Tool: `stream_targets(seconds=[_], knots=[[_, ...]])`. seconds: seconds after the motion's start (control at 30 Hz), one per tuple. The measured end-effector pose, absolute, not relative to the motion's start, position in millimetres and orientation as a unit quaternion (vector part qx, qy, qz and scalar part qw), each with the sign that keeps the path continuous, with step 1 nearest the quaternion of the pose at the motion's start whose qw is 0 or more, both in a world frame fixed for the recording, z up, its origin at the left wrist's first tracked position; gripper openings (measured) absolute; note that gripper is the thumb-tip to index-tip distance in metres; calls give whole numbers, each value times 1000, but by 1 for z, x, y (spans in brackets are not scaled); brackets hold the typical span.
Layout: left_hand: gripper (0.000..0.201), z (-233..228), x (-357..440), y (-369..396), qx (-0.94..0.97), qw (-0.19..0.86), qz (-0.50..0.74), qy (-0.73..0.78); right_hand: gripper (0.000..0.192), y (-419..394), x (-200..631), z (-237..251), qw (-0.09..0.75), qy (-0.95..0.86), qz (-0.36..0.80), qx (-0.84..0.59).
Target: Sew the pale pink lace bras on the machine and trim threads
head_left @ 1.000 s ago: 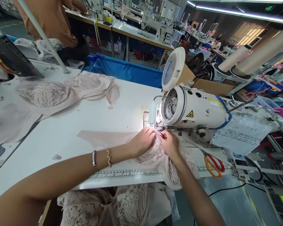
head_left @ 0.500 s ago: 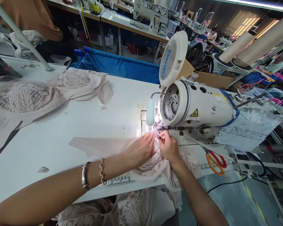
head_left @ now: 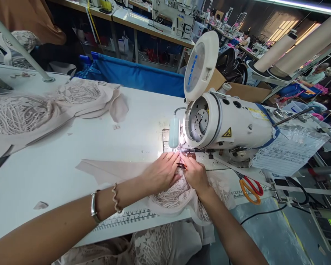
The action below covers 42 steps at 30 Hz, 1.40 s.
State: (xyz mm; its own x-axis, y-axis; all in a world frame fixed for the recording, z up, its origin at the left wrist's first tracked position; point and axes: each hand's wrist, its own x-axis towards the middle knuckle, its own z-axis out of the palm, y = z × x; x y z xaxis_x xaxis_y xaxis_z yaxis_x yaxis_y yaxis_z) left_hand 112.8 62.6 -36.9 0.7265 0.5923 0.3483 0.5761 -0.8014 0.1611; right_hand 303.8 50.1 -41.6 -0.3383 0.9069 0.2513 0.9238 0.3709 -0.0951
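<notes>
A pale pink lace bra (head_left: 172,197), its lace cup bunched up, lies at the bed of a white sewing machine (head_left: 237,116). My left hand (head_left: 162,171), fingers together, presses and grips the cloth just below the needle area. Close against it, my right hand (head_left: 194,173) is closed on the cloth's edge. A small dark tool with an orange-red part, apparently thread snips (head_left: 181,166), sticks out of the right hand. Sheer fabric (head_left: 107,170) trails leftward under my left forearm. Fingertips hide the stitching spot.
More lace bras (head_left: 22,114) lie at the table's left. Orange-and-red-handled scissors (head_left: 249,189) rest right of my hands. A lamp (head_left: 174,132) hangs beside the needle. Beyond the table's far edge is a blue cloth bin (head_left: 140,75). Another lace piece (head_left: 154,244) lies below the front edge.
The snips in my right hand have turned and now point left, towards my left hand. Both hands stay at the needle area; the view has shifted slightly.
</notes>
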Motion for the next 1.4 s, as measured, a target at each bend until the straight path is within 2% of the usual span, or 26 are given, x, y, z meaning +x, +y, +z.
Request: stream_targets(seconds=[0.27,0.53,0.6,0.7,0.8,1.0,1.4], knots=[[56,-37,112,66,929,-19,175,325,41,52,304,-41,124,-822,-61,-553],[58,-39,110,68,929,-49,175,324,37,55,301,-39,169,-823,-70,-537],[53,-37,111,67,928,-68,176,320,36,54,301,-36,181,-821,-50,-539],[32,-32,113,61,945,-91,149,277,28,52,302,-32,198,-814,-18,-545],[21,-31,113,55,959,-88,130,236,28,49,305,-30,211,-817,4,-536],[20,-41,108,59,953,-16,156,258,42,49,308,-26,197,-831,16,-520],[14,-34,108,63,956,-20,158,248,45,46,307,-28,175,-825,-2,-537]])
